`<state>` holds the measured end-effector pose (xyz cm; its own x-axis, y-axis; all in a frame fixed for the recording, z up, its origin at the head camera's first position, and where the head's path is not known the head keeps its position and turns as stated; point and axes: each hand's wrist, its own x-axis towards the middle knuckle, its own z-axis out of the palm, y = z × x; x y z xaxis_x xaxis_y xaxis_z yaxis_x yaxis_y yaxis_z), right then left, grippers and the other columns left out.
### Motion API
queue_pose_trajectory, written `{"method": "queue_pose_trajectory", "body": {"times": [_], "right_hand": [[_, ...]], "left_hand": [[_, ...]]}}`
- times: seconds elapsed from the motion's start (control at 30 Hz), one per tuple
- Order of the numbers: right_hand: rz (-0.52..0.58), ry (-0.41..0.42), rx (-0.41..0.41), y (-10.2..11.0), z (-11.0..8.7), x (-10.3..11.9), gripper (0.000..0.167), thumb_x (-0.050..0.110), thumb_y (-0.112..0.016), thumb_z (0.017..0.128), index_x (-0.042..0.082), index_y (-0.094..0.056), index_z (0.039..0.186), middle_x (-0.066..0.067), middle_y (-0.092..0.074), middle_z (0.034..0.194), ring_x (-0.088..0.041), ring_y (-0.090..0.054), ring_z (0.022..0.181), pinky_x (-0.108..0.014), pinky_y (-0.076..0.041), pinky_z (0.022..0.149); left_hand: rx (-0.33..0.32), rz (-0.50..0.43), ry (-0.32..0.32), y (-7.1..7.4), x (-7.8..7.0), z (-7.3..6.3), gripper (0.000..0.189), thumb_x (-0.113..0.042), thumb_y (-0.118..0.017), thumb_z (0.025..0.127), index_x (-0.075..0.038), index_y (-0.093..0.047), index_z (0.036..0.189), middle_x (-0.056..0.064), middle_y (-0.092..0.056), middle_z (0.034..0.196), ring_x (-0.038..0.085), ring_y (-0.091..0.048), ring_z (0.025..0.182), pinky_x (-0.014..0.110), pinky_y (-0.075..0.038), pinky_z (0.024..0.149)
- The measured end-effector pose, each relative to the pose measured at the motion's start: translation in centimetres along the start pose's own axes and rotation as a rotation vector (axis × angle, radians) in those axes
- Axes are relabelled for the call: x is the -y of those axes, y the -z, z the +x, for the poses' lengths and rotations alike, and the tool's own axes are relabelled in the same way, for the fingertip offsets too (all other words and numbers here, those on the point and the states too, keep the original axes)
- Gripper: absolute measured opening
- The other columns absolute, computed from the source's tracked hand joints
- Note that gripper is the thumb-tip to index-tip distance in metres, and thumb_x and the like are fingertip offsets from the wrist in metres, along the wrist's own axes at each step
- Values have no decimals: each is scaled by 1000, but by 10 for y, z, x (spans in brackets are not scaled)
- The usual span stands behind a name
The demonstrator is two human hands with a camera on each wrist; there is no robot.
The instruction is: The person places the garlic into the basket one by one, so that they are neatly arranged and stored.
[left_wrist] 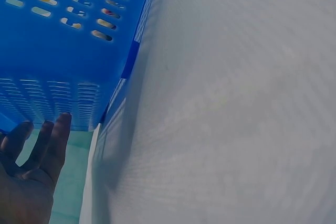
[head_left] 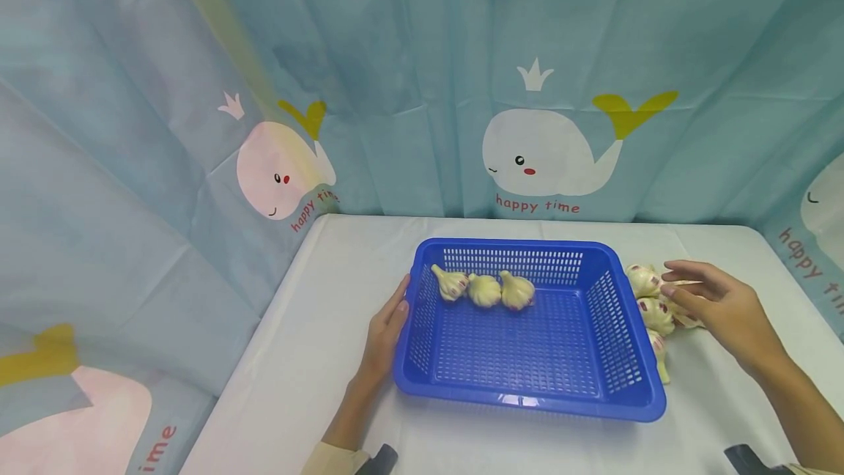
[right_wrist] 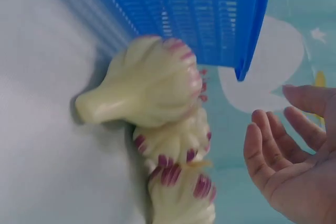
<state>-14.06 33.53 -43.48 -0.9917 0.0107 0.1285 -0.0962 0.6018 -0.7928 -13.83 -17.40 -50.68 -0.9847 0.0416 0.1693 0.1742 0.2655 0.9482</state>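
Note:
A blue perforated plastic basket (head_left: 517,402) stands on the white-covered table. Inside it, three garlic bulbs (head_left: 484,291) sit in a row toward the back left. My left hand (head_left: 382,332) rests against the basket's left side; in the left wrist view its fingers (left_wrist: 59,140) stretch out at the slotted wall. Several more garlic bulbs (head_left: 656,315) lie just outside the right wall, partly hidden by my right hand (head_left: 728,310). That hand hovers over them with loosely bent fingers and nothing in its grasp. The right wrist view shows a pale bulb (right_wrist: 152,85) with purple-pink streaks beside the basket.
A white cloth (head_left: 316,358) covers the table. Behind and to the left hangs a blue-green curtain (head_left: 409,152) printed with whales. Dark objects (head_left: 379,460) show near both forearms at the bottom edge of the head view.

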Motion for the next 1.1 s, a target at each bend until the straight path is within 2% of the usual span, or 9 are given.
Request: {"method": "queue_pose_trajectory", "body": {"times": [0.3,0.4,0.47,0.53,0.73,0.83,0.93,1.0,1.1], "right_hand": [[-39,-63,-81,2,-7,-18,58,33,-69,105,-2,-53,149,34,-54,119,23,-52,95,-1,-50,70],[-66,-108,-104,3,-10,-23,61,37,-68,105,2,-52,153,20,-62,131,22,-46,100,-28,-60,99],[-86,-145,-116,5,-11,-27,64,40,-67,105,5,-50,156,8,-62,139,18,-43,104,-56,-53,110],[-111,-183,-122,6,-11,-29,66,42,-66,105,6,-48,158,-8,-60,145,5,-47,112,-79,-43,104],[-165,-227,-122,11,-10,-35,70,40,-64,107,0,-41,160,-34,-46,155,-54,-43,137,-77,-46,100],[-181,-227,-121,12,-10,-41,71,41,-65,106,0,-42,160,-34,-44,159,-52,-42,139,-54,-53,108],[-187,-222,-121,14,-11,-49,72,42,-68,104,2,-44,159,-26,-46,161,-26,-50,135,-29,-52,102],[-178,-224,-115,14,-12,-54,74,42,-69,103,3,-43,160,-23,-46,162,-14,-50,129,-34,-51,108],[-139,-239,-89,15,-12,-57,79,44,-69,103,2,-39,162,-27,-42,164,-25,-47,141,-68,-41,116]], "left_hand": [[10,-22,-7,1,2,0,51,-36,-37,116,-27,-37,166,-14,-38,168,6,-32,157,20,-26,127],[12,-23,-11,1,2,1,51,-34,-37,116,-26,-38,166,-13,-38,168,7,-32,157,19,-26,127],[11,-19,-11,2,2,1,51,-35,-37,116,-26,-38,166,-12,-39,168,8,-32,157,19,-26,126],[9,-13,-10,2,2,0,51,-36,-38,116,-27,-38,166,-12,-39,168,9,-32,158,19,-26,126],[0,-2,-14,1,1,0,51,-37,-37,116,-28,-38,166,-14,-39,168,8,-33,157,22,-27,127],[1,-2,-17,1,0,0,51,-37,-37,116,-28,-38,166,-13,-39,168,10,-33,158,24,-27,128],[5,-6,-15,1,-1,0,51,-37,-38,116,-27,-38,166,-12,-39,169,11,-32,158,24,-27,128],[8,-6,-19,1,-2,0,51,-36,-38,116,-26,-37,166,-11,-38,169,13,-32,159,25,-27,128],[7,-7,-19,1,-1,0,51,-36,-38,116,-27,-38,166,-12,-38,169,11,-32,158,23,-27,128]]}}
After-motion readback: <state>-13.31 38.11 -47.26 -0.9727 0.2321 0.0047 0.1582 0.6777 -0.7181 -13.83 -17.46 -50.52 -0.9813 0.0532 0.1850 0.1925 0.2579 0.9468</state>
